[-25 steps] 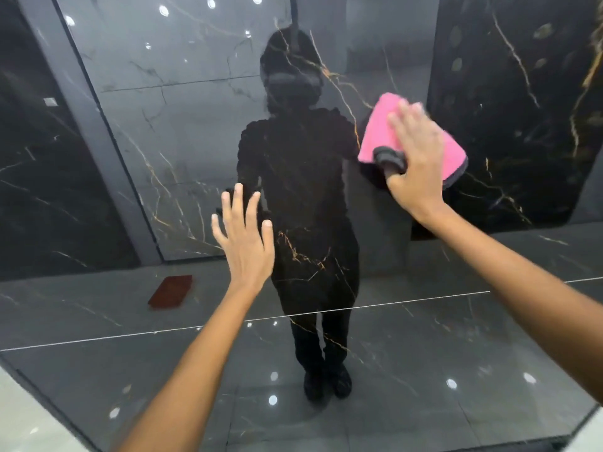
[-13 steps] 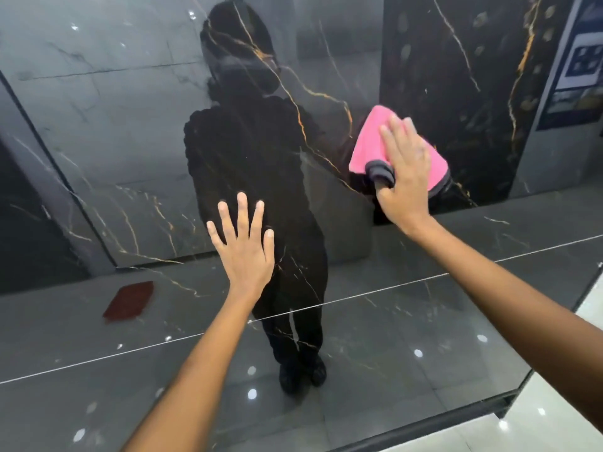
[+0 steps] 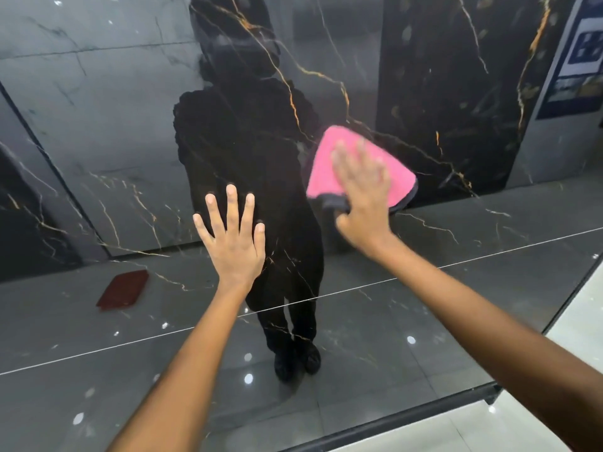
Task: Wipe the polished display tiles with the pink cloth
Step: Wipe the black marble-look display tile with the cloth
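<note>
While you look through the head camera, its only view, your right hand [image 3: 362,194] lies flat on the pink cloth [image 3: 332,164], fingers spread and straight, pressing it against the polished display tile [image 3: 326,44]. That hand is motion-blurred, so a wiping stroke seems to be under way. The cloth sits directly under and above your right palm, folded roughly triangular, its dark-trimmed lower edge running from your thumb out to the right. Most of the pink shows up and to the left of your fingers, so the cloth leads the hand that way.

Taking the cloth as landmark, your left hand [image 3: 233,238] is lower and to the left of it, well apart, fingers splayed and flat on the same black, gold-veined tile, apparently bracing you. Your right hand is the nearer one; it alone touches the cloth.

Far left and below the cloth, a reddish-brown patch [image 3: 123,288] shows in the glossy surface, seemingly a reflection. Up and to the right of the cloth hangs a blue-and-white poster [image 3: 577,53]; its writing is too small to read. No brand or label is visible.
</note>
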{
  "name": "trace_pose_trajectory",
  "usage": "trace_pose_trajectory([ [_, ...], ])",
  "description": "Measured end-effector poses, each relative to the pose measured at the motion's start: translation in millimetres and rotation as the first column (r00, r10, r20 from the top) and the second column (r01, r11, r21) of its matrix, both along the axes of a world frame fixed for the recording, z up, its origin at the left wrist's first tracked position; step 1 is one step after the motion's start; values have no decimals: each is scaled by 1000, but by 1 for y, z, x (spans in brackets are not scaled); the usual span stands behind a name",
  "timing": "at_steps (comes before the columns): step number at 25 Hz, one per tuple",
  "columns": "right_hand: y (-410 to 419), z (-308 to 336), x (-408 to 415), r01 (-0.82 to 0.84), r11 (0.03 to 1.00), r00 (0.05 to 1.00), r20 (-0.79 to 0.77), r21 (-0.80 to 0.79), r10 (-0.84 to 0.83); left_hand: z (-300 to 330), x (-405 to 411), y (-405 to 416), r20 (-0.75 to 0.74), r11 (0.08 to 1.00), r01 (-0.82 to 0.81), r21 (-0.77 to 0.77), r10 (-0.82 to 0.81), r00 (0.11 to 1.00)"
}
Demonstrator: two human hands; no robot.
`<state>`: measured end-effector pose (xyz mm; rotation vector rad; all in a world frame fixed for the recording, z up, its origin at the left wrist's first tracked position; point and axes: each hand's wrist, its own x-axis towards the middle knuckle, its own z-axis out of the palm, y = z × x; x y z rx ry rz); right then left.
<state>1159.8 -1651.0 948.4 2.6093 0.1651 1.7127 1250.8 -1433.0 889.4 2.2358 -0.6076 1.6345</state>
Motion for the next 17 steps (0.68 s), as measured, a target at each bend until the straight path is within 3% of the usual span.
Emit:
trace_pose_trajectory([
  [1, 13, -34, 3, -27, 973, 993, -116, -228, 0, 0, 0, 0, 4, 1000, 16, -7, -16, 1000],
  [3, 27, -116, -2, -223, 705, 920, -385, -673, -77, 0, 0, 1, 10, 1000, 26, -5, -26, 1000],
  [5, 8, -149, -12, -341, 464, 870, -461, -818, -173, -2, 1, 1, 13, 1000, 24, 6, -24, 1000],
  [6, -5, -145, -11, -330, 460, 898, -425, -825, -118, -2, 1, 1, 16, 1000, 27, 4, -27, 1000],
  [8, -14, -102, -6, -187, 680, 962, -272, -709, -19, -3, 2, 0, 41, 999, 31, -12, -31, 999],
  [10, -7, -56, 3, -17, 955, 995, -97, -298, -13, -3, 2, 0, 42, 999, 40, -18, -40, 998],
  [11, 2, -46, 6, 22, 997, 997, -75, -73, -27, -3, 1, -1, 42, 999, 46, -15, -45, 998],
  [12, 13, -50, 9, 45, 999, 996, -76, -4, -45, -1, 0, -1, 43, 999, 49, -14, -48, 998],
  [13, 23, -70, 9, 49, 990, 990, -125, -130, -65, -1, -1, -1, 35, 998, 53, -18, -53, 998],
  [14, 29, -105, 6, -23, 922, 967, -242, -387, -78, 0, -1, -1, 29, 998, 61, -21, -60, 998],
  [15, 29, -143, -2, -164, 785, 924, -372, -597, -90, 0, -1, -1, 32, 998, 62, -17, -61, 998],
  [16, 22, -170, -13, -246, 665, 887, -441, -705, -140, -1, -2, -1, 30, 999, 53, -12, -53, 998],
  [17, 5, -182, -21, -263, 628, 874, -457, -733, -166, -1, -2, -1, 18, 999, 44, -7, -44, 999],
])
